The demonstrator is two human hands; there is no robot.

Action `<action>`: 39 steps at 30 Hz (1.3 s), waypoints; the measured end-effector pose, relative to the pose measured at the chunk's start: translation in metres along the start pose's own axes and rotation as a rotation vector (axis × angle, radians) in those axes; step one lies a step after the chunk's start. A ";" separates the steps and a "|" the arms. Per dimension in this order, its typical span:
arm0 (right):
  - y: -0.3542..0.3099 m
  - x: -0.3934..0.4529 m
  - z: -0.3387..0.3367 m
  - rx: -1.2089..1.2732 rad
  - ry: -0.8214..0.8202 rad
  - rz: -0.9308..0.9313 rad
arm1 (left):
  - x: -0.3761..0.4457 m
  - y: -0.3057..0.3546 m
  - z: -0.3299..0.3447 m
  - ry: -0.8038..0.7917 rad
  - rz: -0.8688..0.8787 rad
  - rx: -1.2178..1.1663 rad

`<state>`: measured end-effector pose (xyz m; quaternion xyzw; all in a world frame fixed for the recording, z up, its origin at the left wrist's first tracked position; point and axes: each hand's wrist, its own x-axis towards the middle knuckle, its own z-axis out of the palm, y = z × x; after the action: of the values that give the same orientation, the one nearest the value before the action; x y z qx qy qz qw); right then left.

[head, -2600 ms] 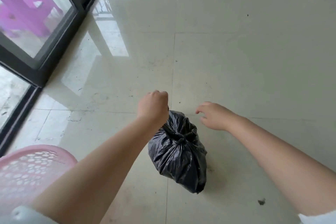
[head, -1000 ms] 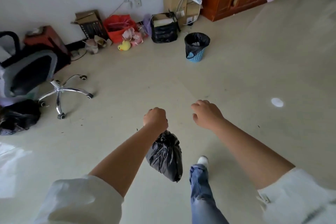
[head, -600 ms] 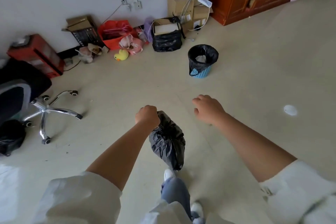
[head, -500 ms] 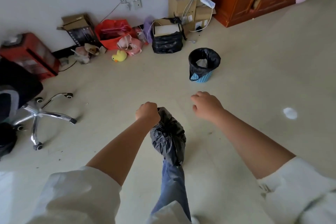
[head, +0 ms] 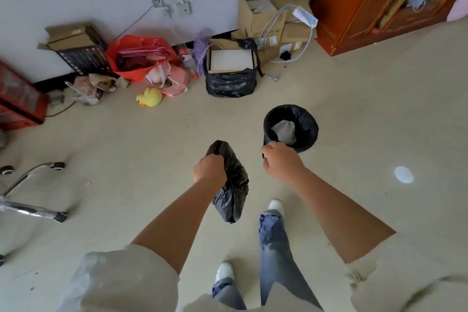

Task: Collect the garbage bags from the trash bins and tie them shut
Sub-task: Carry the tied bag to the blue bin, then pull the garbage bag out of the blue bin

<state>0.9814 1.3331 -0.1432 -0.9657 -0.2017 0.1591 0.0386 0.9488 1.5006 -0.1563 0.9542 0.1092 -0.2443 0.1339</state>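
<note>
A small tied black garbage bag (head: pixel 234 185) hangs from my left hand (head: pixel 209 168), which is shut around its neck above the floor. My right hand (head: pixel 281 159) is loosely curled and holds nothing; it hovers just in front of a small trash bin (head: pixel 307 125) lined with a black bag, its mouth open and crumpled paper (head: pixel 285 130) inside. The bin's near left rim sits right beyond my right knuckles. A larger black bag (head: pixel 230 82) holding a cardboard box stands by the wall.
Along the wall lie cardboard boxes (head: pixel 263 12), a red bag (head: pixel 139 56), a pink bag (head: pixel 169 78), a yellow duck toy (head: pixel 149 97) and a red unit (head: pixel 17 99). A wooden cabinet (head: pixel 374 5) stands at the right. An office chair base (head: pixel 33 195) is at the left. My legs and white shoes are below.
I have walked toward the lined trash bin, which is now close beyond my right hand. The tied bag still hangs from my left hand and swings with my steps.
</note>
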 end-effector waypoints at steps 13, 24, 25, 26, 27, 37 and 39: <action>0.124 0.296 0.125 0.046 -0.235 -0.164 | 0.311 0.014 0.090 -0.017 -0.370 -0.163; 0.179 0.338 0.214 0.017 -0.420 -0.125 | 0.384 0.032 0.188 -0.148 -0.305 -0.051; 0.184 0.337 0.213 0.026 -0.415 -0.118 | 0.385 0.036 0.188 -0.148 -0.296 -0.043; 0.189 0.336 0.211 0.033 -0.403 -0.109 | 0.385 0.041 0.186 -0.153 -0.285 -0.036; 0.194 0.335 0.208 0.038 -0.390 -0.096 | 0.386 0.047 0.184 -0.162 -0.267 -0.030; 0.298 0.311 0.166 0.017 -0.399 0.089 | 0.383 0.160 0.173 -0.270 -0.047 0.092; 0.317 0.308 0.165 0.020 -0.418 0.078 | 0.378 0.184 0.178 -0.263 -0.034 0.125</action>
<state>1.3153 1.1688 -0.4330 -0.9183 -0.1660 0.3593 -0.0007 1.2449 1.3262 -0.4567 0.9184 0.0914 -0.3759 0.0831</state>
